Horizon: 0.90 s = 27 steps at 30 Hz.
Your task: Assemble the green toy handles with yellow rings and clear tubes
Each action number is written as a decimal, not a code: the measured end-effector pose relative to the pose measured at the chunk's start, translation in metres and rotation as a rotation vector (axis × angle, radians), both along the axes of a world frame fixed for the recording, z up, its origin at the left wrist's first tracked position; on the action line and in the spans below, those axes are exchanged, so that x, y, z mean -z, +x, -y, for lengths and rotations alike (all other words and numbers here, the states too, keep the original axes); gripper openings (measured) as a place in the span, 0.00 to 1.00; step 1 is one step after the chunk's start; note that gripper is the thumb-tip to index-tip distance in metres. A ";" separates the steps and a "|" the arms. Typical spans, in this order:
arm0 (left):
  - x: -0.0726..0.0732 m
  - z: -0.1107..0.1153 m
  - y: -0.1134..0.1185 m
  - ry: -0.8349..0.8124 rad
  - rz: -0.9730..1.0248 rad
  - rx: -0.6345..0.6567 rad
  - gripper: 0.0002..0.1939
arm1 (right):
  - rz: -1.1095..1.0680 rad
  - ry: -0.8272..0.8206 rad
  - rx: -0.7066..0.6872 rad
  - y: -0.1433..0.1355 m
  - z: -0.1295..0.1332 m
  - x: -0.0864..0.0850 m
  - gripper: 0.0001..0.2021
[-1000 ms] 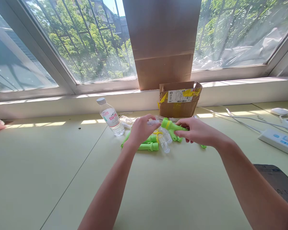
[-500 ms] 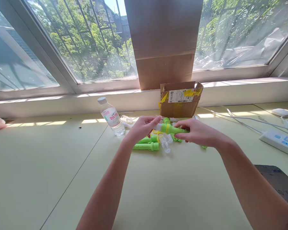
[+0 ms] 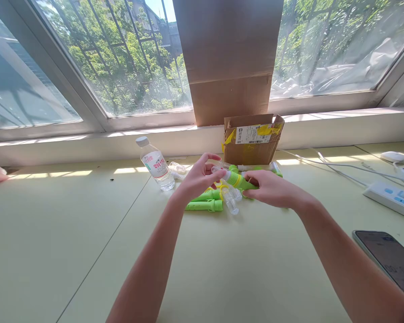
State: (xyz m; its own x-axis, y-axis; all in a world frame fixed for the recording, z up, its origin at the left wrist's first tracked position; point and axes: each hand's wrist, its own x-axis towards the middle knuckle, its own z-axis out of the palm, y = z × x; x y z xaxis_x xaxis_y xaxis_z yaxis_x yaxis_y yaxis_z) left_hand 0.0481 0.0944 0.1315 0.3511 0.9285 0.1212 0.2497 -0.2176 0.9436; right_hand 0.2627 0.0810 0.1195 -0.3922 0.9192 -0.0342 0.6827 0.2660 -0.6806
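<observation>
"Report the larger items first."

"A pale table (image 3: 249, 269) lies beneath both hands. An open cardboard box (image 3: 252, 154) stands beyond them, labelled and taped in yellow. A water bottle (image 3: 157, 168) stands to the left of the left hand, capped."

"State of the hands?"

"The right hand (image 3: 272, 188) is closed around the lower part of a green tube (image 3: 239, 180). The left hand (image 3: 200, 175) is narrow, thumb and fingers about a clear piece (image 3: 218, 170) with a white collar."

"Where is the tube, exactly?"

"Between the two hands, above the table, tilted, its ribbed end towards the left hand. The white collar meets that end; how deeply it sits cannot be told."

"And the smaller items?"

"Loose green tubes (image 3: 207, 205) lie just below the left hand. Loose clear pieces (image 3: 230, 202) and yellow rings (image 3: 218, 185) lie between the hands, on the nearer side."
</observation>
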 end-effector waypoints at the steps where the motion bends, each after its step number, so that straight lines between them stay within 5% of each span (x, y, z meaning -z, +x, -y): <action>1: 0.000 0.000 0.000 0.016 0.017 0.010 0.20 | -0.007 -0.027 0.006 -0.001 0.000 0.000 0.05; 15: 0.000 0.007 0.006 0.058 -0.014 0.150 0.24 | -0.129 -0.120 -0.074 0.001 -0.004 0.005 0.09; 21: 0.012 0.006 0.008 0.168 -0.386 0.075 0.29 | -0.176 -0.075 -0.036 0.009 -0.009 0.004 0.10; 27: 0.043 0.006 0.024 0.198 -0.860 0.154 0.36 | -0.117 -0.055 -0.063 0.012 -0.013 0.010 0.08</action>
State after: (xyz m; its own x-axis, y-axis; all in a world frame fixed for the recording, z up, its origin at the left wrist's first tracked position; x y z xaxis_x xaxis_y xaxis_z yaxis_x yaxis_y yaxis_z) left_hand 0.0722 0.0880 0.0889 0.5134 0.8536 -0.0886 0.8080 -0.4460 0.3850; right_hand 0.2750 0.0944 0.1096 -0.4531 0.8908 -0.0349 0.5812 0.2655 -0.7692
